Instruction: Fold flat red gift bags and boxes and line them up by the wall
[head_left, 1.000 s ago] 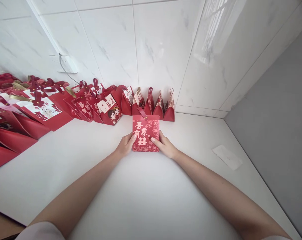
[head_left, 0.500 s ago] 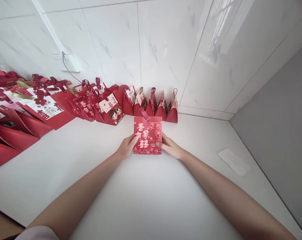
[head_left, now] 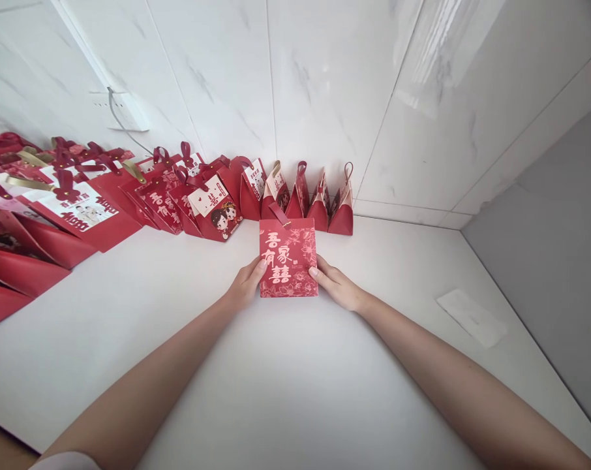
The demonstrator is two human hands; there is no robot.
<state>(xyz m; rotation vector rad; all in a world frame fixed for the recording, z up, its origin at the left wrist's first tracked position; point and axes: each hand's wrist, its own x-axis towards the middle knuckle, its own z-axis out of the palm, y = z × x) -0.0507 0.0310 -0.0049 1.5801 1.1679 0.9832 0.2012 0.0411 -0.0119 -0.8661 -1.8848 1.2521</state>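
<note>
A small red gift bag (head_left: 288,257) with pale printed characters and flowers stands upright on the white tabletop (head_left: 286,385). My left hand (head_left: 246,284) grips its left edge, thumb on the front face. My right hand (head_left: 337,286) grips its right edge the same way. A red strap sticks up from the bag's top edge. Just behind it a row of red folded gift bags (head_left: 300,196) lines the wall.
Many larger red gift bags with ribbons and gold handles (head_left: 75,202) crowd the table's left side. A wall socket with a cable (head_left: 122,117) sits on the white tiled wall. A white slip of paper (head_left: 471,318) lies near the right table edge.
My hands and the bag have barely moved on the table; my right thumb slid lower on the bag's right edge. The camera tilted a little.
</note>
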